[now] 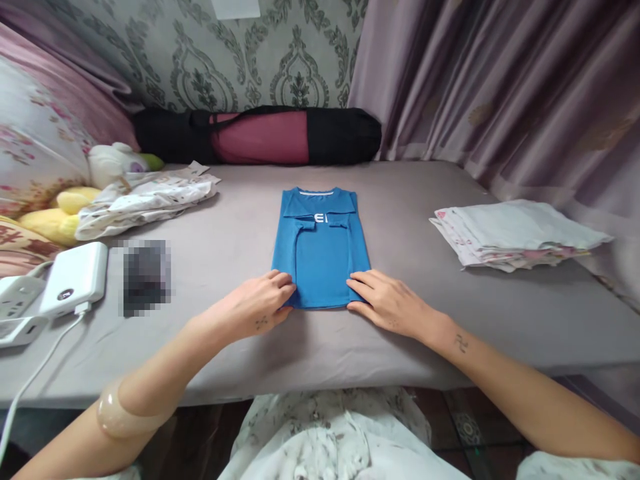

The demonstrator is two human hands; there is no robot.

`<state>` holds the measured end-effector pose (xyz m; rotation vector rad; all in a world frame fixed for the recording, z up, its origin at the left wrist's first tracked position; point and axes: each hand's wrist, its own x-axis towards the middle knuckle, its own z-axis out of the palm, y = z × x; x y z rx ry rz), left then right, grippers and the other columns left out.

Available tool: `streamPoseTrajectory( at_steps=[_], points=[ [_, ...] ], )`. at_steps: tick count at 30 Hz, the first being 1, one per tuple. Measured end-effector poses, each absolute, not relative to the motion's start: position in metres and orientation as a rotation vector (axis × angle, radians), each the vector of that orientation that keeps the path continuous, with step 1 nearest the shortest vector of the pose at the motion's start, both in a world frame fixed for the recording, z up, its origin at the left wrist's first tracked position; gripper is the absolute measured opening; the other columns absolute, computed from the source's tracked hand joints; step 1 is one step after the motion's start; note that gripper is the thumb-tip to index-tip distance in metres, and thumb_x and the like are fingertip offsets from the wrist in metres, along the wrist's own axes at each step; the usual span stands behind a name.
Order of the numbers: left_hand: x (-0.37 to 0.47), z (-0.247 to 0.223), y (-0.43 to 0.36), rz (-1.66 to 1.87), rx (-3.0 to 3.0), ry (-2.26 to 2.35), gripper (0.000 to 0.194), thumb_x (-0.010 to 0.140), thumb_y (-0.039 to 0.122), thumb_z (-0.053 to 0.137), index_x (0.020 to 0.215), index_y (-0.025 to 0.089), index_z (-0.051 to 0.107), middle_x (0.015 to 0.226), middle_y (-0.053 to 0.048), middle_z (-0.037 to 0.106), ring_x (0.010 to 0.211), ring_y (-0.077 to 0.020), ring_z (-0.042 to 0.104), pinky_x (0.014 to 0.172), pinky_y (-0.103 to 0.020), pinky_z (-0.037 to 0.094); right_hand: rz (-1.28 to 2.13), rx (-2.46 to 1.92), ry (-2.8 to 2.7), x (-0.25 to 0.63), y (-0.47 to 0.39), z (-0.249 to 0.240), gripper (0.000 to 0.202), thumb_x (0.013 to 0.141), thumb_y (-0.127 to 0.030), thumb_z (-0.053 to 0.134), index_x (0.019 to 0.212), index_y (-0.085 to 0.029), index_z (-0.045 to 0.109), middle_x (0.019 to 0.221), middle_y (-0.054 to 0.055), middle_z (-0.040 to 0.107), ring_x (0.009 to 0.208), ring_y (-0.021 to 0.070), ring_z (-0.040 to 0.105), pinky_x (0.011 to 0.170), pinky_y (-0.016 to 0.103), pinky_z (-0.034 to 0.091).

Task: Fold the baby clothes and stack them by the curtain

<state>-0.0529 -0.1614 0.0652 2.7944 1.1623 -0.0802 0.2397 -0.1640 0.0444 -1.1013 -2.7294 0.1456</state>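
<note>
A blue shirt [323, 260] lies on the grey sheet, its sides and sleeves folded inward over the body, with its collar toward the wall and part of a white print showing near the collar. My left hand [270, 299] pinches the near left corner of the shirt, fingers on top and thumb at the near edge. At the near right corner, my right hand [383, 300] grips the cloth in the same way. The near edge of the shirt runs straight between both hands.
Folded cloths [515, 233] are stacked at the right. At the left are a crumpled white garment [155, 200], plush toys [63, 210], a white power bank [75, 279] with a cable and a blurred dark patch. A black and red bag [257, 137] lies along the wall.
</note>
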Motion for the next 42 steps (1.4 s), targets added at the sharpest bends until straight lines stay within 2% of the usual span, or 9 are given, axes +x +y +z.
streamPoseTrajectory(
  at_steps=[7, 12, 16, 18, 20, 22, 25, 31, 42],
  points=[
    [-0.05, 0.062, -0.165, -0.214, 2.852, 1.21, 0.039, 0.08, 0.004, 0.044, 0.115, 0.015, 0.056, 0.116, -0.014, 0.059, 0.104, -0.0264, 0.057, 0.08, -0.037, 0.052, 0.092, -1.112, -2.819, 0.24, -0.17, 0.049, 0.047, 0.091, -0.014, 0.044, 0.137, -0.006, 0.049, 0.133, 0.019, 0.058, 0.122, 0.0293, 0.054, 0.1, 0.043, 0.049],
    [-0.07, 0.051, -0.153, 0.033, 2.749, 1.235, 0.055, 0.075, 0.008, 0.049, 0.129, 0.019, 0.05, 0.136, -0.012, 0.055, 0.122, -0.026, 0.054, 0.101, -0.038, 0.047, 0.251, -1.108, -2.799, 0.251, -0.166, 0.052, 0.066, 0.076, -0.004, 0.043, 0.142, -0.009, 0.044, 0.14, 0.016, 0.052, 0.13, 0.0273, 0.048, 0.106, 0.044, 0.045],
    [-0.085, 0.04, -0.143, 0.249, 2.611, 1.179, 0.047, 0.081, 0.015, 0.048, 0.127, 0.021, 0.056, 0.132, -0.009, 0.061, 0.119, -0.0227, 0.058, 0.102, -0.033, 0.046, 0.321, -1.089, -2.711, 0.254, -0.162, 0.049, 0.063, 0.077, -0.005, 0.043, 0.139, -0.011, 0.047, 0.137, 0.015, 0.055, 0.128, 0.0262, 0.049, 0.108, 0.045, 0.043],
    [-0.088, 0.038, -0.139, 0.337, 2.504, 1.211, 0.038, 0.088, 0.024, 0.046, 0.124, 0.022, 0.06, 0.118, -0.008, 0.068, 0.1, -0.0199, 0.066, 0.088, -0.028, 0.05, 0.358, -1.106, -2.667, 0.254, -0.162, 0.05, 0.057, 0.082, -0.011, 0.048, 0.139, -0.013, 0.047, 0.135, 0.015, 0.056, 0.127, 0.0268, 0.05, 0.107, 0.046, 0.044],
    [-0.087, 0.039, -0.135, 0.404, 2.383, 1.298, 0.035, 0.092, 0.034, 0.044, 0.119, 0.021, 0.063, 0.085, -0.003, 0.072, 0.067, -0.0143, 0.063, 0.065, -0.023, 0.048, 0.412, -1.141, -2.636, 0.253, -0.162, 0.051, 0.057, 0.085, -0.022, 0.055, 0.141, -0.015, 0.045, 0.135, 0.015, 0.056, 0.126, 0.0279, 0.05, 0.106, 0.047, 0.044],
    [-0.084, 0.042, -0.131, 0.444, 2.276, 1.368, 0.036, 0.094, 0.039, 0.043, 0.113, 0.019, 0.066, 0.056, 0.004, 0.056, 0.046, -0.0096, 0.045, 0.05, -0.02, 0.037, 0.472, -1.166, -2.621, 0.254, -0.16, 0.052, 0.064, 0.085, -0.03, 0.062, 0.144, -0.018, 0.042, 0.136, 0.015, 0.055, 0.126, 0.0288, 0.05, 0.105, 0.047, 0.045],
    [-0.079, 0.047, -0.127, 0.498, 2.172, 1.386, 0.035, 0.093, 0.041, 0.043, 0.098, 0.017, 0.068, 0.047, 0.007, 0.037, 0.044, -0.0075, 0.029, 0.045, -0.019, 0.026, 0.53, -1.183, -2.592, 0.258, -0.153, 0.05, 0.065, 0.083, -0.027, 0.063, 0.144, -0.02, 0.042, 0.135, 0.014, 0.056, 0.123, 0.0281, 0.053, 0.103, 0.046, 0.046],
    [-0.075, 0.047, -0.114, 0.592, 2.003, 1.405, 0.033, 0.09, 0.043, 0.045, 0.076, 0.017, 0.06, 0.054, 0.005, 0.034, 0.051, -0.0082, 0.028, 0.047, -0.02, 0.024, 0.596, -1.21, -2.455, 0.262, -0.126, 0.044, 0.048, 0.078, -0.009, 0.049, 0.123, -0.021, 0.064, 0.112, 0.008, 0.07, 0.101, 0.0222, 0.065, 0.089, 0.036, 0.052],
    [-0.064, 0.028, -0.079, 0.764, 1.702, 1.477, 0.029, 0.077, 0.048, 0.053, 0.072, 0.02, 0.059, 0.056, 0.003, 0.045, 0.058, -0.0135, 0.042, 0.051, -0.023, 0.03, 0.806, -1.519, -1.994, 0.251, -0.085, 0.038, 0.032, 0.088, -0.03, 0.048, 0.11, -0.018, 0.069, 0.063, -0.002, 0.064, 0.062, 0.0163, 0.06, 0.062, 0.028, 0.05]
  ],
)
